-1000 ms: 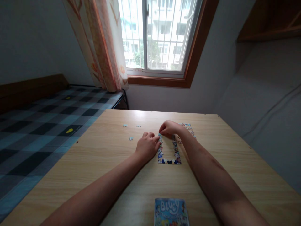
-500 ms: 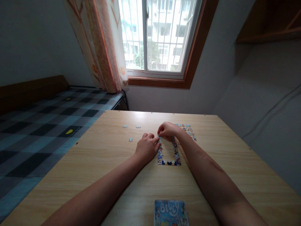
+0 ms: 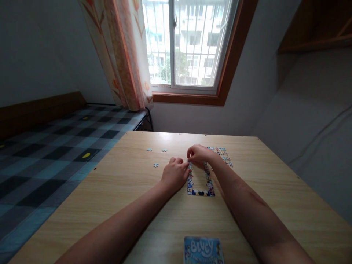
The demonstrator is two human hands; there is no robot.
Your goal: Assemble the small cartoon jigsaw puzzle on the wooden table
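Note:
A partly joined puzzle frame (image 3: 200, 193) lies on the wooden table, its inside showing bare wood. Beside its upper left edge rests my left hand (image 3: 176, 172), fingers apart and fingertips touching the border pieces. My right hand (image 3: 199, 153) is bent over the frame's top left corner, thumb and forefinger pinched together; whatever is between them is too small to make out. Behind my right wrist are more puzzle pieces (image 3: 220, 150), close together. Three loose pale blue pieces, one of them nearest my left hand (image 3: 156, 165), lie to the left.
A blue box with "Bluey" lettering (image 3: 203, 251) sits at the near edge of the table (image 3: 154, 223). Left of the table is a bed with a checked cover (image 3: 68, 146). A window (image 3: 195, 44) and a curtain (image 3: 123, 55) are beyond the far edge.
The whole view has shifted slightly, so things appear a little lower and further right. Both hands keep nearly the same place at the puzzle frame.

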